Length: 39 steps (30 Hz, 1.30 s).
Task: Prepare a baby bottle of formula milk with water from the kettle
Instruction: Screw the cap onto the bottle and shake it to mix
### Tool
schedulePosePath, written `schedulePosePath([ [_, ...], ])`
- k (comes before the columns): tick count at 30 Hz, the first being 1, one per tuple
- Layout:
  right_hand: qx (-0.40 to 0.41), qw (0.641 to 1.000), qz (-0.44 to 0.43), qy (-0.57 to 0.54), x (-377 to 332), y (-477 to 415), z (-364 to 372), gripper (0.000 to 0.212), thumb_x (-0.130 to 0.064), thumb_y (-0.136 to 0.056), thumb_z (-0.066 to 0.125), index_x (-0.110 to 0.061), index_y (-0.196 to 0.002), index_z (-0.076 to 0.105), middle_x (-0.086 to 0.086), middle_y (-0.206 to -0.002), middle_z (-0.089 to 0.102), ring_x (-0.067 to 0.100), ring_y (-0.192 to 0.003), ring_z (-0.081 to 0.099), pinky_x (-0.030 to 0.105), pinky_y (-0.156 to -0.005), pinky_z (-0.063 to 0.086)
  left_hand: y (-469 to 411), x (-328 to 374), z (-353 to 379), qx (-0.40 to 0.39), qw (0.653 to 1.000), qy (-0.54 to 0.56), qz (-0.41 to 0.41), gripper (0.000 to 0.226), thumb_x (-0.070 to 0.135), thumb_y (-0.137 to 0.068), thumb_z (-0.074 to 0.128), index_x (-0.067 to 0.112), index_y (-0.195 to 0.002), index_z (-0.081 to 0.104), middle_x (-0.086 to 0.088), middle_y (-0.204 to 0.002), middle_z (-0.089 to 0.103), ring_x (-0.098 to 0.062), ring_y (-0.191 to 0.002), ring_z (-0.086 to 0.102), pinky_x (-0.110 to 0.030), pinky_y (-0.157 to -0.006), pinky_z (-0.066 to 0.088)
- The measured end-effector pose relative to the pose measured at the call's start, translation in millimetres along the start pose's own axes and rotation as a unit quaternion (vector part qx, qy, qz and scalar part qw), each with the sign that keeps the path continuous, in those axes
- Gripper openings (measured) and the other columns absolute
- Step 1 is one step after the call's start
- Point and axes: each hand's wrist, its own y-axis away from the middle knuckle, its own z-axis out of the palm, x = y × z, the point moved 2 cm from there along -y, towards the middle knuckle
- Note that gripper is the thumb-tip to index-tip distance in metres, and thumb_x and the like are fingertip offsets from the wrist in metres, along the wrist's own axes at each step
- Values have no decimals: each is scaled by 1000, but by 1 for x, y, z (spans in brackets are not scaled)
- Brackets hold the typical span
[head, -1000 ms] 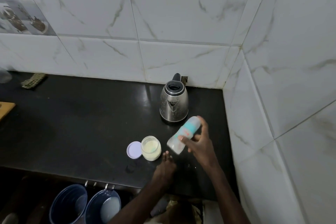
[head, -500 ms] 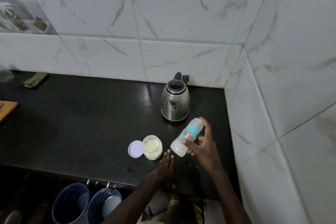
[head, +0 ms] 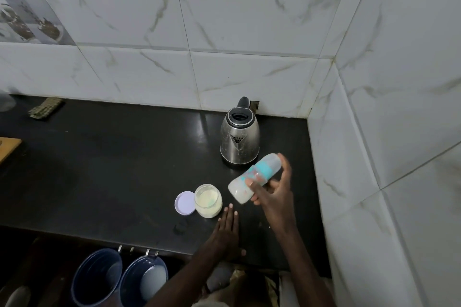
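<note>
Right hand (head: 274, 194) fingers (head: 287, 167) curl round the teal-banded translucent baby bottle (head: 263, 171), lifted slightly since a moment ago, apparently mid-shake; left hand (head: 224, 234) lies flat, straight-fingered, on the black surface (head: 112, 169).

Left hand (head: 225, 233), right hand (head: 274, 195): bare. Forearms (head: 300, 257): uncovered to lower frame edge. Nails (head: 230, 206): short. Dark-and-tan patterned cloth (head: 252, 284), lower centre; garment type unclear.

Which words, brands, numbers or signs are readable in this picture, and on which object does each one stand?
No text can be read here.
The baby bottle: reddish marks, too blurred to read.
The kettle: no label visible.
The powder jar and its lid: no writing visible.
The patterned wall tile: pictures only, no words.
</note>
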Motion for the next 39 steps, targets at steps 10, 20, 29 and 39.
schedulePosePath([
  [10, -66, 996, -9, 62, 2, -4, -10, 97, -17, -83, 87, -52, -152, 30, 3, -121, 73, 15, -94, 78, 33, -67, 64, 2, 1, -6, -13, 1000, -3, 1, 115, 56, -95, 61, -3, -159, -15, -27, -166, -23, -41, -156, -19, -49, -127, -2],
  [20, -38, 997, 30, 61, 12, 6, -4, 84, -20, -88, 82, -50, -148, 32, 4, -110, 74, 17, -76, 76, 26, -60, 58, 3, 4, -10, -26, 1000, 6, -4, 111, 52, -96, 62, -2, -160, -11, -26, -167, -19, -40, -156, -18, -47, -127, -4],
  [29, -103, 990, 22, 92, 8, 7, 1, 92, -23, -84, 86, -52, -152, 30, 4, -115, 75, 10, -79, 76, 23, -63, 58, 4, 3, -11, -45, 999, 9, -3, 109, 53, -97, 61, 0, -162, -9, -25, -169, -13, -40, -158, -12, -48, -127, -3],
  [39, -74, 993, 18, 84, 1, 2, -2, 86, -23, -86, 85, -55, -146, 33, 4, -107, 77, 11, -72, 75, 24, -60, 58, 4, 3, -10, -32, 999, 14, -2, 113, 52, -96, 61, -1, -160, -15, -26, -167, -21, -40, -156, -19, -47, -127, -5],
])
